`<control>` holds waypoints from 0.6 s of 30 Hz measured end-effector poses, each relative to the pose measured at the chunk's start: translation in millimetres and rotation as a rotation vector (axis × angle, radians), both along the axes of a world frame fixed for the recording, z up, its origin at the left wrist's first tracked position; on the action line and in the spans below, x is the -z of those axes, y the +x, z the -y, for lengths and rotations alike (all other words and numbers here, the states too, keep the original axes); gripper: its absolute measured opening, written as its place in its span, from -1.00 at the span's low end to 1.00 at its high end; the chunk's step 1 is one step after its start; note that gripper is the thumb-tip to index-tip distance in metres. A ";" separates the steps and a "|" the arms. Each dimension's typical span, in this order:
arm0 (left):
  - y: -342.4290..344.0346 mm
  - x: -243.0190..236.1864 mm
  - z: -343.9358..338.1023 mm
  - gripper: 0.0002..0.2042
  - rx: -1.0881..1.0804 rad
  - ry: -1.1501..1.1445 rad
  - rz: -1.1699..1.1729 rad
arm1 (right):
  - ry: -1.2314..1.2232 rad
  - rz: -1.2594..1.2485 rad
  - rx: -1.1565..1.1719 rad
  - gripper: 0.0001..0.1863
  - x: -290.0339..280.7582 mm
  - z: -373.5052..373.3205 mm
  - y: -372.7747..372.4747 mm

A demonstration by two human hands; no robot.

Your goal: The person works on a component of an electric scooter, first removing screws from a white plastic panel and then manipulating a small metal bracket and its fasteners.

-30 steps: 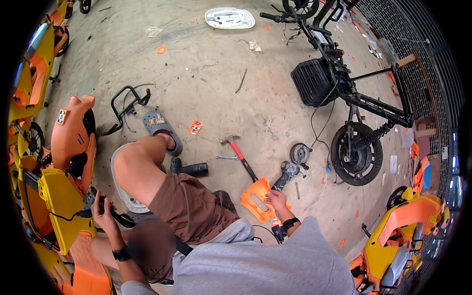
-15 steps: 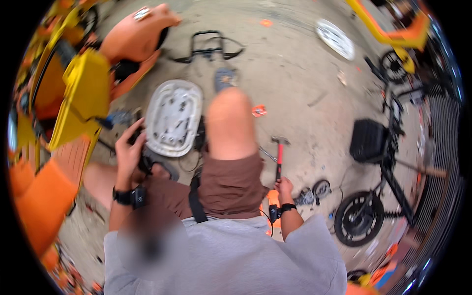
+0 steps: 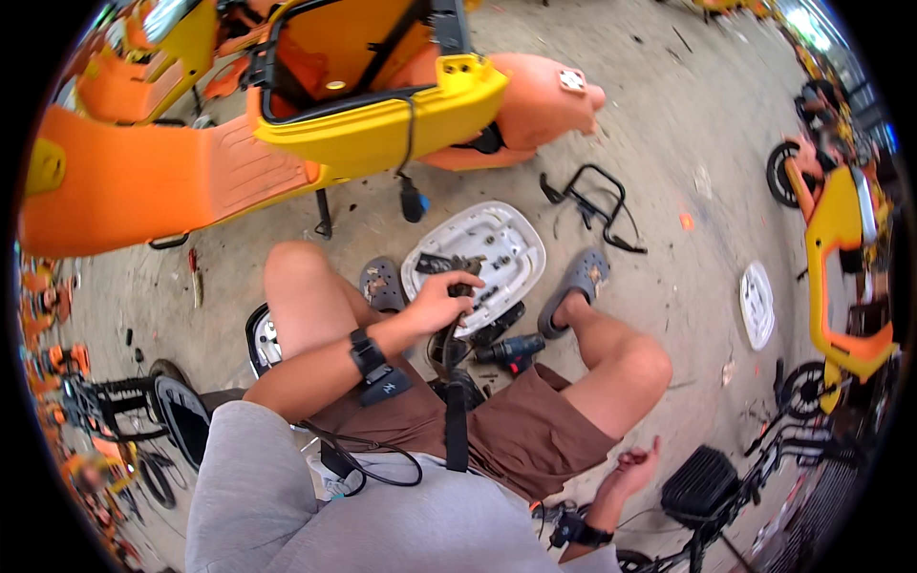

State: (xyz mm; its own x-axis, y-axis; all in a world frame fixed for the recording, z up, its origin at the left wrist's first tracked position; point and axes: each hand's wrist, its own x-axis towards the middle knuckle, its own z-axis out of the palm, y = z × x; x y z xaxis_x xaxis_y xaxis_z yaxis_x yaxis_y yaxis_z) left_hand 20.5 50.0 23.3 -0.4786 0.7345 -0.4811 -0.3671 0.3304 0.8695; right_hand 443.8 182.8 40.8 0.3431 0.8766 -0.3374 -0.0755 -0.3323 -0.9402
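My left hand (image 3: 442,300) is closed around a dark elongated part (image 3: 466,264), held over the near-left side of a white tray-like shell (image 3: 530,239). Small dark parts lie in the shell; the held part's exact kind does not show. Out to the right, my right hand (image 3: 630,471) has its index finger stretched out and the other fingers loosely bent. Nothing shows in it. A blue-and-black cordless drill (image 3: 513,350) lies on the floor between my legs, below the shell.
An orange-and-yellow scooter body (image 3: 382,143) stretches across the far left. Beyond the shell lies a black tubular frame (image 3: 602,172). A second white shell (image 3: 757,306) is on the floor at right, near a bike with a black basket (image 3: 700,485).
My view has swung left toward the scooter body. The hammer that was in my right hand is no longer seen there. My left hand is now over the white shell with the dark part.
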 end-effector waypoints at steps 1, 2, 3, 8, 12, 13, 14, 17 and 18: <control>1.1 10.1 -2.0 -0.71 -0.057 -0.034 0.081 | 0.109 -0.025 -0.063 -0.57 -35.4 -3.7 -24.4; 1.6 17.8 -3.4 -0.73 -0.111 -0.066 0.161 | 0.202 -0.038 -0.150 -0.58 -52.9 -9.5 -32.3; 1.4 28.0 -5.3 -0.75 -0.156 -0.070 0.218 | 0.261 -0.101 -0.259 -0.59 -71.0 -12.0 -44.2; 8.2 30.6 -2.9 -0.75 -0.297 -0.050 0.297 | 0.082 -0.176 -0.489 -0.59 -127.4 17.2 -157.1; 5.0 2.6 -1.6 -0.78 -0.184 0.199 0.279 | -0.130 -0.143 -1.122 -0.38 -89.8 43.7 -228.7; 4.7 0.9 -2.5 -0.77 -0.140 0.305 0.293 | -0.170 -0.134 -1.168 -0.33 -68.2 50.3 -238.0; 3.9 -10.1 -3.9 -0.76 -0.091 0.347 0.206 | -0.238 -0.169 -1.210 -0.30 -56.8 57.4 -246.5; 6.5 -46.9 -5.0 -0.68 0.081 0.441 -0.031 | -0.340 -0.250 -1.292 -0.52 -38.4 73.6 -267.4; 7.5 -61.1 -1.6 -0.66 0.202 0.340 -0.129 | -0.382 -0.281 -1.327 -0.65 -37.1 73.7 -271.4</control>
State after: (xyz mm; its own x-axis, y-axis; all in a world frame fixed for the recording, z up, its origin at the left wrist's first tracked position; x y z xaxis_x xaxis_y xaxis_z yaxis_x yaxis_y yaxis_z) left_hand 28.0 51.6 84.3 -0.3492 0.9265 -0.1405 -0.2055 0.0706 0.9761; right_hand 172.4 109.1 77.9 -0.7721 0.3307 -0.5427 0.3233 -0.5308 -0.7834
